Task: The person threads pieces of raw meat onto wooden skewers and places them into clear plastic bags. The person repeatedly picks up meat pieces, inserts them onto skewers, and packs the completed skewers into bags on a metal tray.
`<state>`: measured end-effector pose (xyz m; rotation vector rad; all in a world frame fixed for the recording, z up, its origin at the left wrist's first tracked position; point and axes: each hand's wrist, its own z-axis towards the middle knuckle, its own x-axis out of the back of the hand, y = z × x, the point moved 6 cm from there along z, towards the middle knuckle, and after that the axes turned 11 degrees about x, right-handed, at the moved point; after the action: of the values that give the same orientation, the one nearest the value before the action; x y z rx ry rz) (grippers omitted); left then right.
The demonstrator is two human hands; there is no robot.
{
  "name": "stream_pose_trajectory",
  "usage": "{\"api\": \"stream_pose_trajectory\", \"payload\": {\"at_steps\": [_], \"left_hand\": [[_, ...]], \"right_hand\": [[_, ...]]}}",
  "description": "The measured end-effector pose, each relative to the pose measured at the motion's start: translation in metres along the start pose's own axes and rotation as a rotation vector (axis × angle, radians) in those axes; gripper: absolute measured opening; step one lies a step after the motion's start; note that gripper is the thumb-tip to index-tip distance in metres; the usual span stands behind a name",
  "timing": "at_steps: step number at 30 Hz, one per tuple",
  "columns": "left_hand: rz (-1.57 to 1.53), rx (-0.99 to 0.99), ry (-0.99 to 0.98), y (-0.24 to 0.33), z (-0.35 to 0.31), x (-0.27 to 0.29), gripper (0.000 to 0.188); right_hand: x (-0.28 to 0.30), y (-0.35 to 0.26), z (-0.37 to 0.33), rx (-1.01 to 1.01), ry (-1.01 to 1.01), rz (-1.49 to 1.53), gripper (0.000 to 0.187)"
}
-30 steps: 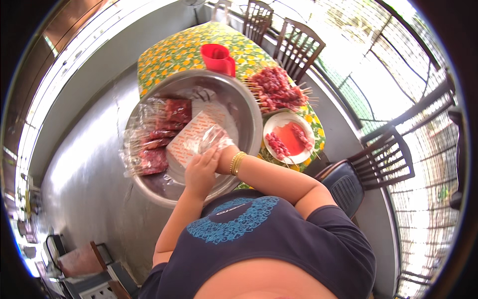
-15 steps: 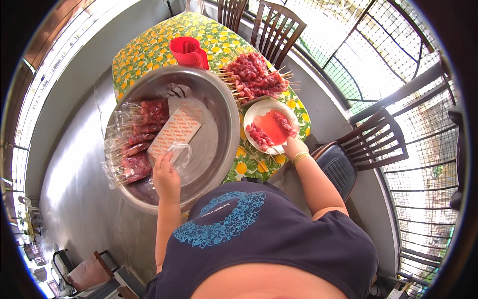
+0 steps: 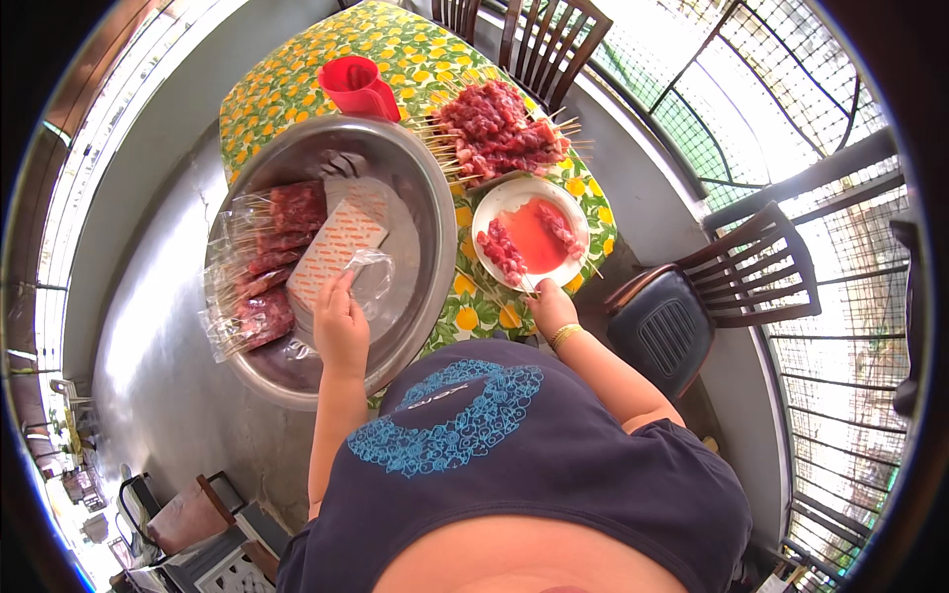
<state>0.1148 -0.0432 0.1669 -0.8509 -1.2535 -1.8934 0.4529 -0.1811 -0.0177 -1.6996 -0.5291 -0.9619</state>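
Note:
My left hand [image 3: 341, 324] pinches a clear plastic bag [image 3: 374, 275] over the large metal basin [image 3: 443, 227]. Beneath the bag, a white packet with orange print [image 3: 341, 237] lies tilted in the basin. Several bagged meat skewers [image 3: 265, 314] rest along the basin's left side. On the right, my right hand [image 3: 554, 310] is at the near rim of a white plate [image 3: 491, 204], its fingers closed at the stick end of a raw meat skewer [image 3: 502, 251]. A second meat skewer [image 3: 560, 233] lies on the plate's right side, with reddish liquid between them.
A heap of raw meat skewers [image 3: 499, 130] sits behind the plate, sticks pointing out sideways. Beyond the basin stands a red jug [image 3: 356, 87]. The table wears a lemon-patterned cloth [image 3: 282, 74]. A dark chair [image 3: 662, 331] stands close on the right.
My right hand has moved left and nearer me, from the right-hand skewer to the left-hand one's stick end. My left hand still holds the bag. The view has shifted slightly.

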Motion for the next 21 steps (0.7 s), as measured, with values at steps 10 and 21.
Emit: {"api": "stream_pose_trajectory", "payload": {"at_steps": [10, 21], "left_hand": [[-0.041, 0.060, -0.011, 0.001, -0.006, 0.006, 0.037], [0.011, 0.031, 0.044, 0.006, -0.004, 0.009, 0.034]], "right_hand": [[-0.031, 0.050, -0.009, -0.670, -0.082, 1.209, 0.015], [-0.027, 0.041, -0.007, -0.810, -0.154, 1.391, 0.010]]}}
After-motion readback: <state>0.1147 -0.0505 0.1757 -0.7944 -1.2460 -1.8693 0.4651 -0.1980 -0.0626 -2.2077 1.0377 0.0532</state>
